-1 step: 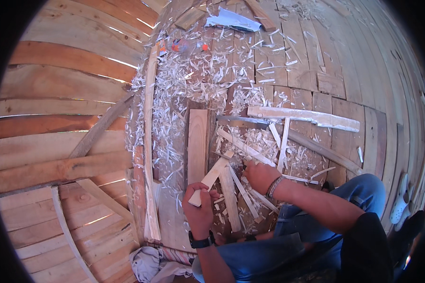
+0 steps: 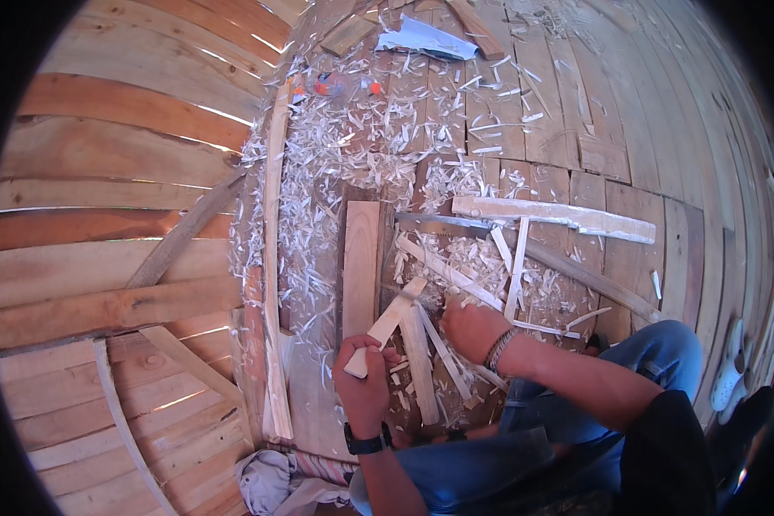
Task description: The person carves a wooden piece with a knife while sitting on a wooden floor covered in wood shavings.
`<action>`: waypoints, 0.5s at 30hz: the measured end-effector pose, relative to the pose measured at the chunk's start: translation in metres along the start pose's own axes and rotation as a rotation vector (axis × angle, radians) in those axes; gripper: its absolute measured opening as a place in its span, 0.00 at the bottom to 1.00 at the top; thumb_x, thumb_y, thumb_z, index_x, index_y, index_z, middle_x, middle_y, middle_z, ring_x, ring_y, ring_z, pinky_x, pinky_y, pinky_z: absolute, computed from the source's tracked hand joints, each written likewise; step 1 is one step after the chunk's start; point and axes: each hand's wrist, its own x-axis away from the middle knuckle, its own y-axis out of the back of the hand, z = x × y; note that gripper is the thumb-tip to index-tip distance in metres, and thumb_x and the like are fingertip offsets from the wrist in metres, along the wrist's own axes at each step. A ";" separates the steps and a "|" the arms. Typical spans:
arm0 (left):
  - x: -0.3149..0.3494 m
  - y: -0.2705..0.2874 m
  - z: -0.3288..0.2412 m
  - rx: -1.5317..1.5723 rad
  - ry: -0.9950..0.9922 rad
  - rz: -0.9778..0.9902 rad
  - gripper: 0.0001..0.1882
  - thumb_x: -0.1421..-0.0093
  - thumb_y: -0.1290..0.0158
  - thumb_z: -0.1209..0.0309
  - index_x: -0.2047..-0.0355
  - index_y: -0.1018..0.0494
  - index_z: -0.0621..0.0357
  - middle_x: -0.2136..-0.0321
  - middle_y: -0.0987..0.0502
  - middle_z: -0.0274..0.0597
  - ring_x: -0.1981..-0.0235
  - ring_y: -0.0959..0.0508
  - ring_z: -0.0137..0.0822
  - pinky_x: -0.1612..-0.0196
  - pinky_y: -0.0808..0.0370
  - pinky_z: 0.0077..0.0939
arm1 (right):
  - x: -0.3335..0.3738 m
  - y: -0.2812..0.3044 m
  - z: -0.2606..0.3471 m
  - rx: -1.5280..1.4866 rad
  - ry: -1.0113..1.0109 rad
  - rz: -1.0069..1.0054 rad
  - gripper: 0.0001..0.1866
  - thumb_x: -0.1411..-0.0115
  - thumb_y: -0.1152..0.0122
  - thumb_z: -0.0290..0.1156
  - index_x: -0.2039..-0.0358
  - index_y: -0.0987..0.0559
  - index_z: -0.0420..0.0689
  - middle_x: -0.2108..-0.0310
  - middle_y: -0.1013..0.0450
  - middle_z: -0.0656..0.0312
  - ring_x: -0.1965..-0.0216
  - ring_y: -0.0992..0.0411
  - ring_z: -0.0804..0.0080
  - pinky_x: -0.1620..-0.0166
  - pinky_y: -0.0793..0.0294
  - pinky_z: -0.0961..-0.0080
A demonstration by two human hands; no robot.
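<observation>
My left hand (image 2: 363,378), with a dark watch at the wrist, is closed round the near end of a pale wooden strip (image 2: 391,314). The strip slants up and away to the right. To the right of it, my right hand (image 2: 475,331) is a closed fist around a knife, its handle mostly hidden by the fingers. A blurred blade (image 2: 397,295) shows against the far end of the strip. Below that end, a flat wooden piece (image 2: 419,365) and a thin stick (image 2: 445,353) lie tilted between my hands.
A planed board (image 2: 361,262) lies ahead of my left hand, near a handsaw (image 2: 443,224). A whitish plank (image 2: 555,215) and a darker pole (image 2: 589,279) lie to the right. Wood shavings (image 2: 318,206) cover the floor. A plastic bottle (image 2: 340,84) lies farther off, and pale clogs (image 2: 729,370) sit at right.
My right hand has dropped slightly toward me, and the blade has shifted down along the strip and blurred. My left hand and the strip look nearly the same.
</observation>
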 end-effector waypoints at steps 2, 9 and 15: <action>0.001 0.003 0.002 -0.006 0.010 -0.015 0.05 0.37 0.57 0.76 0.66 0.33 0.65 0.76 0.24 0.47 0.77 0.21 0.33 0.71 0.24 0.24 | 0.004 0.009 0.013 0.000 -0.016 0.015 0.17 0.37 0.55 0.38 0.65 0.30 0.34 0.76 0.25 0.44 0.72 0.23 0.49 0.70 0.23 0.58; 0.001 0.002 -0.003 0.007 0.056 -0.031 0.05 0.38 0.56 0.76 0.66 0.32 0.65 0.75 0.24 0.45 0.76 0.21 0.31 0.70 0.24 0.22 | 0.001 0.000 0.008 -0.028 0.053 -0.025 0.17 0.36 0.56 0.41 0.65 0.30 0.37 0.78 0.25 0.45 0.73 0.24 0.49 0.71 0.24 0.56; 0.001 0.004 -0.002 0.037 0.056 -0.032 0.05 0.38 0.56 0.76 0.66 0.32 0.65 0.76 0.23 0.45 0.76 0.21 0.31 0.70 0.24 0.21 | 0.007 0.005 0.022 -0.064 0.069 0.002 0.17 0.36 0.56 0.41 0.64 0.31 0.36 0.79 0.26 0.46 0.74 0.24 0.50 0.72 0.24 0.56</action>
